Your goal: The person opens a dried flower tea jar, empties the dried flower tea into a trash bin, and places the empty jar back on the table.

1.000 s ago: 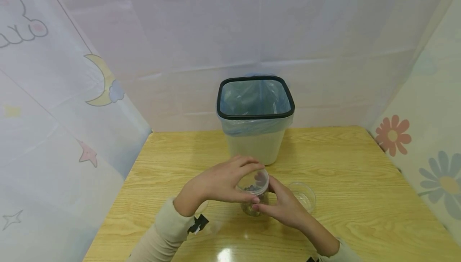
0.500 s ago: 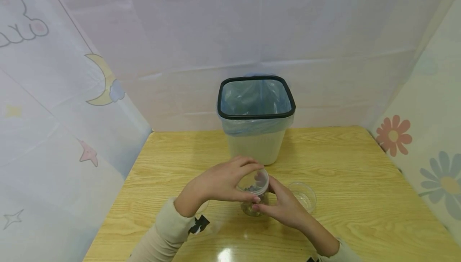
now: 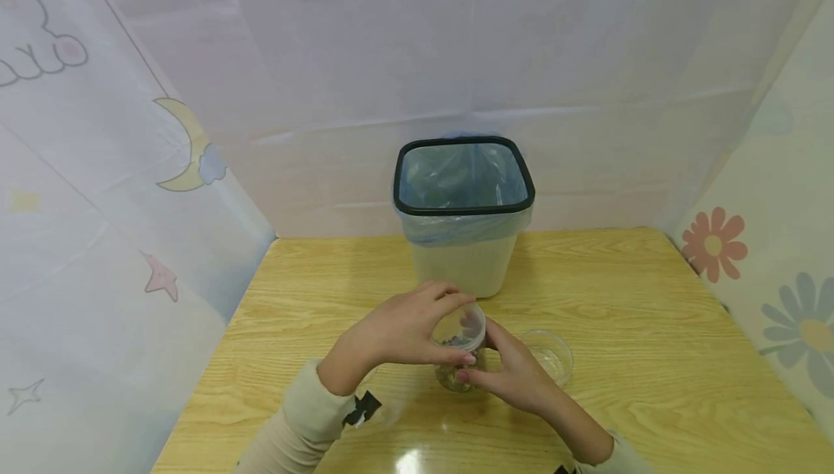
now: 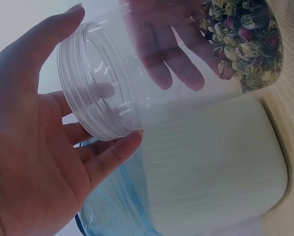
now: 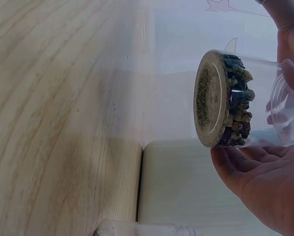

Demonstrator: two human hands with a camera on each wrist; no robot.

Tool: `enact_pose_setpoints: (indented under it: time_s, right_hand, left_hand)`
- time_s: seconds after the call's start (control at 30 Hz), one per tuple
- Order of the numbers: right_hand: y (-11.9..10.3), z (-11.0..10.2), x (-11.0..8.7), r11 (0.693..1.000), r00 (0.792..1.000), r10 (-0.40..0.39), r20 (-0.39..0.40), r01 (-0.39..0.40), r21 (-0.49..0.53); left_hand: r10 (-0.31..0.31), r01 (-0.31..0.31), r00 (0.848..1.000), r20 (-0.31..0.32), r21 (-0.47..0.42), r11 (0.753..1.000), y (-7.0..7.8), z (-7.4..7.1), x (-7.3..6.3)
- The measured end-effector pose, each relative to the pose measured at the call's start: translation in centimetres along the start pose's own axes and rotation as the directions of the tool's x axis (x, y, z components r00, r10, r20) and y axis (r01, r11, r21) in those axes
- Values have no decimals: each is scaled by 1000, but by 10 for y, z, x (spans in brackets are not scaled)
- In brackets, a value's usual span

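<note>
A clear jar [image 4: 161,98] is held between both hands, with dried flower buds [image 4: 245,46] in its bottom part. My left hand [image 3: 404,329] reaches over the jar's top. In the left wrist view its thumb and fingers curve around the clear ridged lid [image 4: 98,81]. My right hand [image 3: 515,373] grips the jar's body from the right, the thumb on the near side and the fingers on the far side. The right wrist view shows the jar's round base [image 5: 211,98] above the table, with fine brownish-green bits against it.
Behind the hands stands a white trash bin [image 3: 462,264] with a black rim and a blue bag. A clear round container [image 3: 550,358] sits by my right wrist. Another clear round thing [image 3: 367,376] is partly hidden by my left wrist. The wooden table [image 3: 625,300] meets printed cloth walls.
My left hand has shifted very slightly to the right at the jar's top, its thumb tip a little farther across. The right hand keeps its hold in the same place.
</note>
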State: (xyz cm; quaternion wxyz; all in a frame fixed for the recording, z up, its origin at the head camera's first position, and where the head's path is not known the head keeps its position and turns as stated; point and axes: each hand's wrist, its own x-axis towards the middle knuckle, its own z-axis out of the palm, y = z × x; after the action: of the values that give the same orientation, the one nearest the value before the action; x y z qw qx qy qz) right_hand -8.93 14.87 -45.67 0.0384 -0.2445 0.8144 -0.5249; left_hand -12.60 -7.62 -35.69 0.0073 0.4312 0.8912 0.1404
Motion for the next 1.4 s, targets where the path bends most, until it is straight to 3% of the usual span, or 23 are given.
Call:
enact_pose_setpoints:
  time_s: [0.4, 0.7, 0.93, 1.2, 1.4]
  right_hand:
    - [2, -1, 0, 1000, 1000, -21, 15, 21, -1]
    - [2, -1, 0, 1000, 1000, -18, 6, 17, 1]
    - [4, -1, 1, 999, 999, -42, 3, 42, -10]
    - [4, 0, 1, 999, 999, -28, -21, 27, -39]
    - [4, 0, 1, 999, 999, -33, -17, 33, -29]
  left_hand:
    - [-69, 74, 996, -57, 82, 994, 11, 1, 2]
    - [-83, 92, 993, -87, 108, 990, 15, 1, 2]
    - [-35, 37, 998, -46, 53, 998, 6, 2, 3]
    - [43, -43, 999, 5, -69, 997, -3, 1, 2]
    - [65, -64, 998, 9, -95, 993, -6, 0, 2]
